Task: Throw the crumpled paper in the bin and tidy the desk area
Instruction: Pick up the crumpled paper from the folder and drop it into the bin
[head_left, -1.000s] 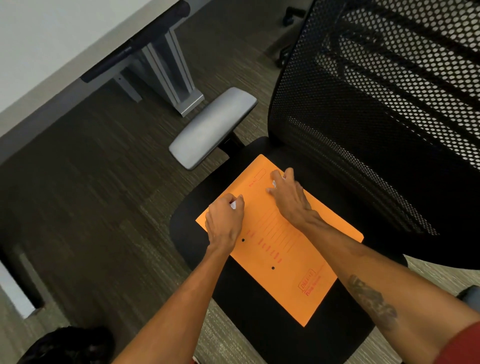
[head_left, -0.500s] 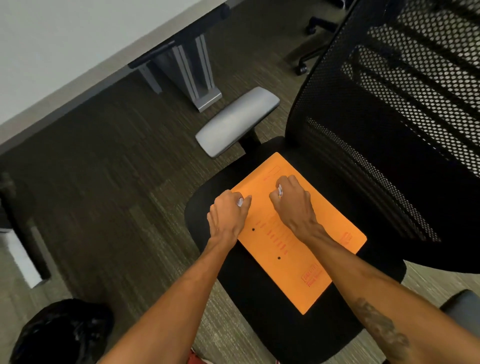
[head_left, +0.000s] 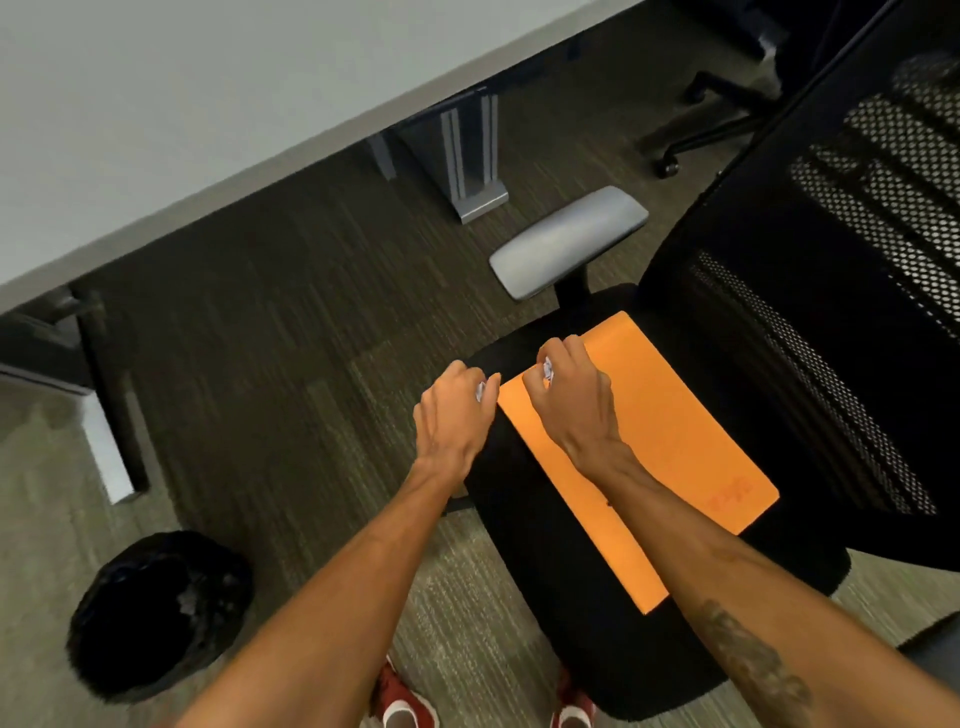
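An orange envelope (head_left: 670, 436) lies on the black seat (head_left: 524, 530) of an office chair. My left hand (head_left: 452, 410) is curled round a small crumpled white paper (head_left: 480, 391), just left of the envelope's near corner. Over the envelope's upper left part, my right hand (head_left: 571, 400) grips a second small crumpled white paper (head_left: 547, 371). Only a sliver of each paper shows between the fingers. A black bin (head_left: 156, 613) with a black liner stands on the carpet at the lower left.
The chair's black mesh back (head_left: 831, 291) rises at the right and its grey armrest (head_left: 569, 241) sticks out toward the white desk (head_left: 182, 104). A grey desk leg (head_left: 467, 156) stands on the carpet. Another chair's wheeled base (head_left: 696, 119) is behind.
Both hands have closed on small paper bits and lifted toward the envelope's left corner. The view has swung left and down, bringing the black bin into sight.
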